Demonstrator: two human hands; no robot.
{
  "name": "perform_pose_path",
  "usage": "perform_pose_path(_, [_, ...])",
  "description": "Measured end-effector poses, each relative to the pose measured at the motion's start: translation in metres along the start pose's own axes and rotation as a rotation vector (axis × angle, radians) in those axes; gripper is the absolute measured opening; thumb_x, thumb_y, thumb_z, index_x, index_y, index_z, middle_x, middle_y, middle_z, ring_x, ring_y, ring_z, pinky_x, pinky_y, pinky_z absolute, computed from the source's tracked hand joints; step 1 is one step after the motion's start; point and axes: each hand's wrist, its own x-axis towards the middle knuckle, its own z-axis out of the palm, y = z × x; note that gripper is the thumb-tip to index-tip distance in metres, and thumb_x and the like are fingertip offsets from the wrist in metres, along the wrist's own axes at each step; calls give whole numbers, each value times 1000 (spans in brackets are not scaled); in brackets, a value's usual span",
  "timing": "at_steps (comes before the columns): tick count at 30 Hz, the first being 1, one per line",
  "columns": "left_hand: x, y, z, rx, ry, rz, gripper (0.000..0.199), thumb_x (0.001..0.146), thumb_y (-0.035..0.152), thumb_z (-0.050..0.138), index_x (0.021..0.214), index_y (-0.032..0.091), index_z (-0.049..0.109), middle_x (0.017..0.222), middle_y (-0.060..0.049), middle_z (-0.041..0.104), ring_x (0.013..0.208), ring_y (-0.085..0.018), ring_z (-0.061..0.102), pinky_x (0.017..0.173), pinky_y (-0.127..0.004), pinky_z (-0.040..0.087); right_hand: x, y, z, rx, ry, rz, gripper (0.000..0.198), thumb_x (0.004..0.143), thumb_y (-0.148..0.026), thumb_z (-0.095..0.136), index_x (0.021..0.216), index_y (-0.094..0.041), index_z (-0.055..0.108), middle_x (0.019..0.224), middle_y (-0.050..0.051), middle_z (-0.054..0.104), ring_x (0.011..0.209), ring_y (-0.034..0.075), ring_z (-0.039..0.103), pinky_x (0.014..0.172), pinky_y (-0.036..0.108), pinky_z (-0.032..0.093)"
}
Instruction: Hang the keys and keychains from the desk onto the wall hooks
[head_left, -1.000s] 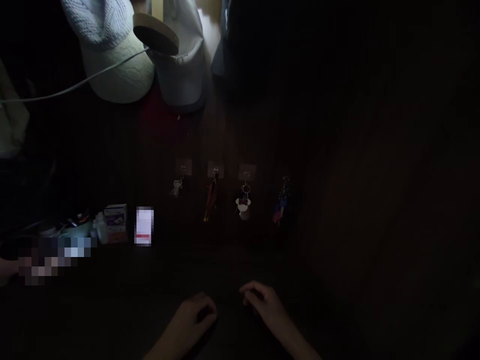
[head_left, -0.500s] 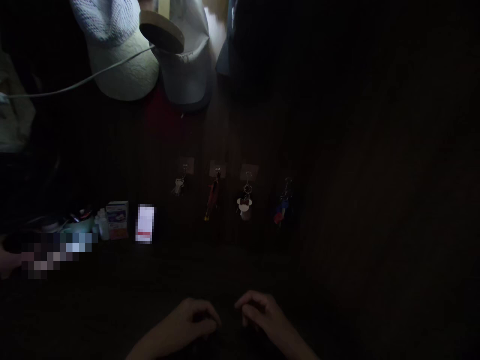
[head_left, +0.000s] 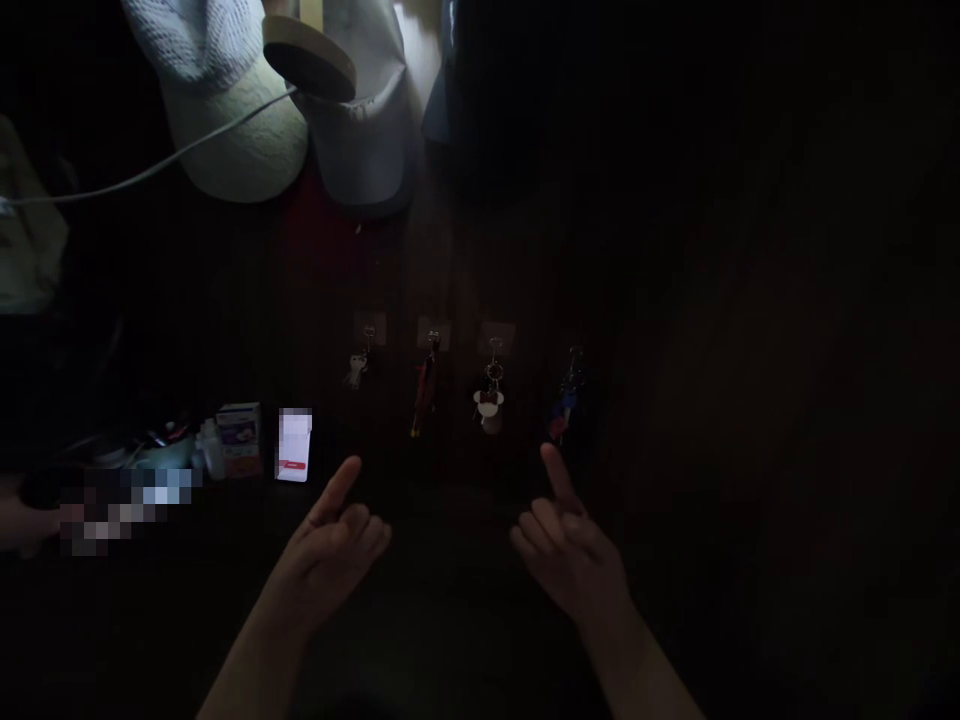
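Observation:
My left hand (head_left: pixel 330 562) is raised with its index finger stretched out and the other fingers curled loosely, holding nothing. Likewise my right hand (head_left: pixel 576 568) points upward with its index finger, the rest folded and no object in it. The right fingertip appears just below a bunch of blue and red keys (head_left: pixel 565 408); whether it touches them I cannot tell. To the left hang a white mouse-head keychain (head_left: pixel 490 406), a dark red and orange strap-like keychain (head_left: pixel 424 392) and small silver keys (head_left: pixel 356 371), all on hooks.
A lit phone (head_left: pixel 295 446) stands at left beside a small box (head_left: pixel 240 440) and white bottles (head_left: pixel 211 452). Another person's hand (head_left: pixel 30 515) is at the left edge. Caps (head_left: pixel 244 140) hang above, with a white cable (head_left: pixel 176 158) across them. The scene is very dark.
Both hands have moved up and farther apart. Their index fingers, bent before, are now stretched out and pointing upward. The hanging keys stay on their hooks.

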Motion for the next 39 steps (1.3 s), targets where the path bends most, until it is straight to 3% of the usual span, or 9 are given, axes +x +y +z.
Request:
perform_pose_path(7, [5, -6, -4, -202, 130, 33, 67, 78, 19, 52, 136, 42, 26, 52, 8, 20, 47, -7, 26, 55, -21, 32, -1, 0, 2, 61, 126, -42, 60, 75, -24, 57, 131, -38, 40, 50, -11, 13, 46, 10, 10, 43, 21, 23])
perform_pose_path(12, [4, -8, -8, -225, 143, 25, 67, 80, 19, 51, 137, 41, 25, 52, 8, 20, 47, -7, 28, 55, -21, 32, -3, -1, -1, 101, 113, -24, 63, 75, -19, 58, 131, -37, 39, 49, -11, 14, 45, 9, 11, 44, 19, 24])
perform_pose_path(21, [6, -11, -12, -133, 141, 4, 61, 80, 24, 52, 136, 36, 31, 53, 9, 16, 47, -7, 23, 56, -21, 32, 0, 6, -11, -20, 102, -18, 58, 78, -31, 58, 132, -35, 39, 46, -11, 19, 43, 8, 14, 44, 21, 25])
perform_pose_path(24, [12, -13, -17, 104, 103, -100, 50, 81, 36, 52, 130, 28, 44, 51, 9, 19, 47, -7, 23, 54, -22, 29, 6, 15, -25, -371, 63, 101, 49, 78, -38, 58, 126, -29, 50, 48, -8, 38, 46, 8, 32, 51, 23, 34])
perform_pose_path(26, [24, -12, -20, 381, 100, -185, 45, 80, 39, 54, 122, 24, 53, 53, 8, 31, 50, -7, 30, 55, -23, 30, 7, 26, -41, -780, -1, 219, 38, 76, -38, 61, 112, -27, 62, 70, -1, 58, 66, 12, 51, 69, 29, 41])
perform_pose_path(28, [42, -8, -23, 673, 138, -198, 40, 77, 38, 58, 114, 22, 59, 63, 5, 47, 59, -8, 42, 60, -23, 33, 5, 40, -59, -1165, -82, 199, 26, 73, -37, 62, 96, -28, 69, 95, 3, 61, 92, 20, 54, 86, 36, 39])
perform_pose_path(30, [66, -1, -28, 869, 225, -89, 39, 75, 37, 59, 111, 23, 58, 85, -1, 58, 75, -13, 52, 66, -26, 39, -1, 55, -77, -1407, -103, 168, 21, 76, -34, 57, 92, -30, 70, 107, 4, 59, 103, 22, 51, 93, 40, 35])
perform_pose_path(35, [140, 29, -45, 1237, 568, 440, 54, 68, 29, 64, 119, 18, 48, 122, -10, 50, 116, -24, 44, 98, -38, 34, -12, 78, -102, -1579, -38, 49, 23, 81, -25, 49, 92, -29, 68, 106, 6, 60, 103, 23, 53, 91, 41, 38])
perform_pose_path(39, [188, 46, -51, 1364, 694, 401, 72, 60, 35, 73, 121, 11, 43, 126, -18, 47, 122, -29, 40, 102, -41, 30, -9, 80, -104, -1582, -39, 12, 22, 81, -21, 48, 87, -27, 68, 98, 5, 63, 96, 22, 57, 85, 39, 41])
